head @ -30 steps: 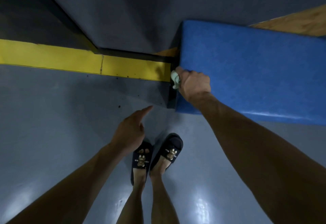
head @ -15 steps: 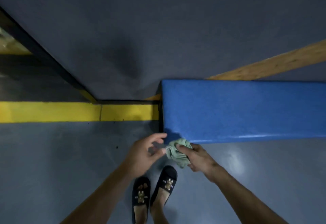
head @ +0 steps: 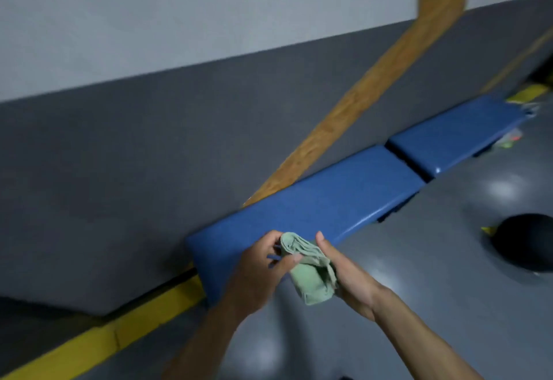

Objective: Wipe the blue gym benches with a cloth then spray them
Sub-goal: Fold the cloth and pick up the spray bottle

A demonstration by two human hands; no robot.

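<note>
Head view first: what do the hands have?
— Both are on a pale green cloth [head: 309, 272], bunched and folded, held in the air just in front of the near end of the nearest blue bench [head: 314, 200]. The left hand [head: 257, 272] has its grip closed on the cloth's upper left side, thumb and fingertips pinching the fabric. The right hand [head: 348, 278] cups the cloth from the right, thumb up along its edge; its grip is also holding the cloth.

— Is the cloth touching the bench?
— I cannot tell; it overlaps the bench's front corner in the picture, and the frame is blurred.

— And the benches themselves?
— The nearest bench runs along the foot of a dark grey wall [head: 149, 155]. Beyond its far end, after a narrow gap, sits a second blue bench [head: 457, 131] in line with it.

— What else lies around that near bench?
— A wooden beam [head: 359, 104] rises slanting from behind its back edge up the wall. A yellow stripe [head: 119, 331] on the floor runs away from its near end toward the left. Right of the bench, on the glossy grey floor [head: 419, 260], sits a dark rounded object [head: 526, 245], too blurred to name.
</note>
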